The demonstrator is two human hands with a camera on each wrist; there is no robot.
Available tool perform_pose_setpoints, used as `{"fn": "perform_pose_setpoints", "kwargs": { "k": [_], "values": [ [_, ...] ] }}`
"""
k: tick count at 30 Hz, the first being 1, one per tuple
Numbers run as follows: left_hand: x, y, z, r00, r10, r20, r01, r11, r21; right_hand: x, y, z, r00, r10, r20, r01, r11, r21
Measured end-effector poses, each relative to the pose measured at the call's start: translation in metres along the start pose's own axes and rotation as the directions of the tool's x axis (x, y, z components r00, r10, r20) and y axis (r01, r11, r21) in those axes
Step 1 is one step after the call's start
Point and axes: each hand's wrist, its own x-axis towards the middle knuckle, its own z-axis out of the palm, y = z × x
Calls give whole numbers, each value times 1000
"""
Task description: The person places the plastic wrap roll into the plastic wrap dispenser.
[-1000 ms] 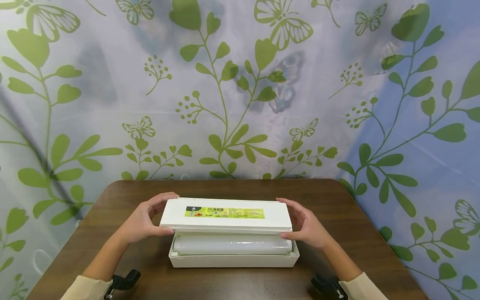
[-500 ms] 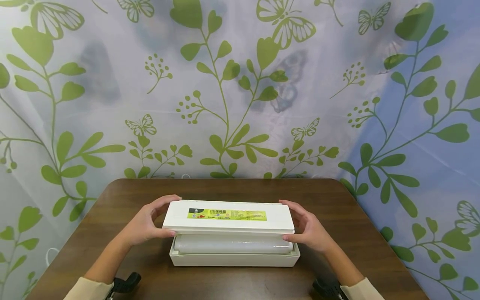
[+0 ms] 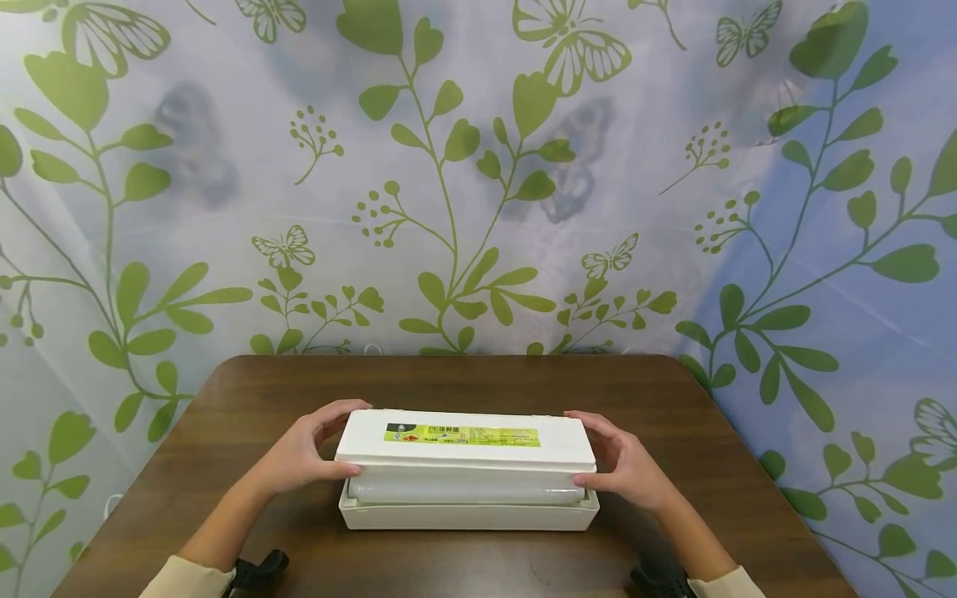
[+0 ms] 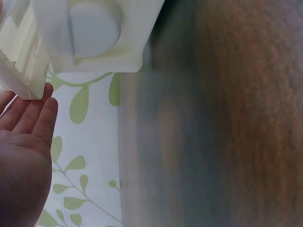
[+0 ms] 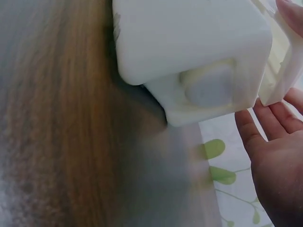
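My left hand (image 3: 302, 453) and right hand (image 3: 631, 465) grip the two ends of a white lid (image 3: 463, 457), thumbs at its front edge and fingers behind. The lid carries a green-yellow label (image 3: 463, 435) with Chinese print. Just below it, a roll of cling film (image 3: 467, 490) lies in the white box (image 3: 468, 518), its upper part hidden by the lid. In the left wrist view, fingers (image 4: 42, 120) touch the lid's edge beside the box end (image 4: 135, 42). The right wrist view has the lid (image 5: 284, 71) tilted apart from the box (image 5: 189, 38), fingertips against it.
The box rests on a dark brown wooden table (image 3: 419, 573) with rounded far corners. Behind the table hangs a pale curtain (image 3: 314, 108) with green leaves and butterflies. Black straps (image 3: 257, 571) sit at both wrists.
Both hands have lowered the lid and shifted it slightly right, so it now covers more of the cling film roll. The box base stays about where it was.
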Motion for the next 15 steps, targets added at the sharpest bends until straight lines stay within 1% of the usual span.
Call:
{"fn": "perform_pose_setpoints", "kwargs": {
  "k": [6, 10, 15],
  "values": [
    [-1, -2, 5, 1000, -16, 13, 15, 1000, 13, -5, 7, -2, 1000, 14, 3, -14, 1000, 5],
    [-2, -3, 9, 999, -25, 22, 24, 999, 37, -7, 10, -2, 999, 33, -2, -33, 999, -9],
    [-3, -3, 11, 998, -56, 26, 54, 997, 60, -10, 13, -3, 998, 59, 5, -59, 998, -9]
  ]
}}
